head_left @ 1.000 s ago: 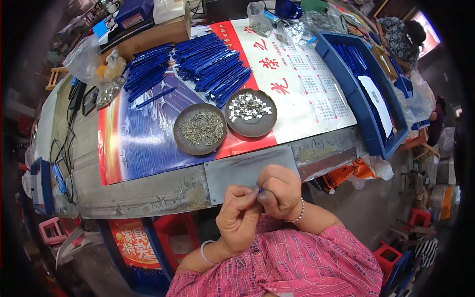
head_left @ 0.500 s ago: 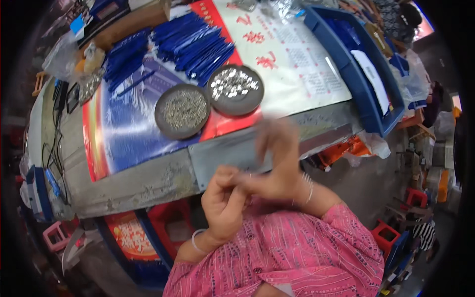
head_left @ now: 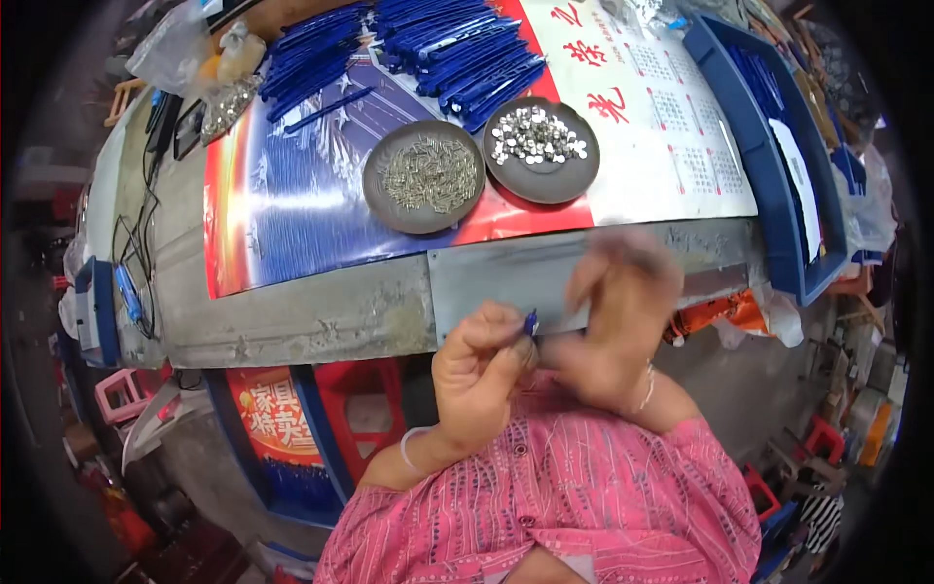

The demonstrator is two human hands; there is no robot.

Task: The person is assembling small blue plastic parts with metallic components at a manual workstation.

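Observation:
My left hand (head_left: 479, 368) is closed in a pinch in front of my chest, near the table's front edge. From its fingertips sticks the end of a small dark blue piece (head_left: 530, 323); the rest is hidden in the fingers. Just right of it, my right hand (head_left: 623, 326) is raised and smeared by motion, its thumb side close to the left fingertips. Whether it holds anything cannot be made out. Beyond the hands stand two dark round dishes: a left dish (head_left: 373, 200) of small thin metal pieces (head_left: 430, 175) and a right dish (head_left: 584, 182) of shiny round metal pieces (head_left: 538, 134).
Piles of thin blue strips (head_left: 467, 54) lie on a printed poster sheet (head_left: 292, 234) covering the table. A blue plastic crate (head_left: 744, 127) stands at the right. Cables (head_left: 146, 219) and clear bags (head_left: 175, 49) are at the left. Red stools (head_left: 360, 404) stand below the table.
The view has shifted, so the table sits higher and farther right. My hands have come apart slightly, and the blue piece now shows at my left fingertips. The right hand is blurred in both frames.

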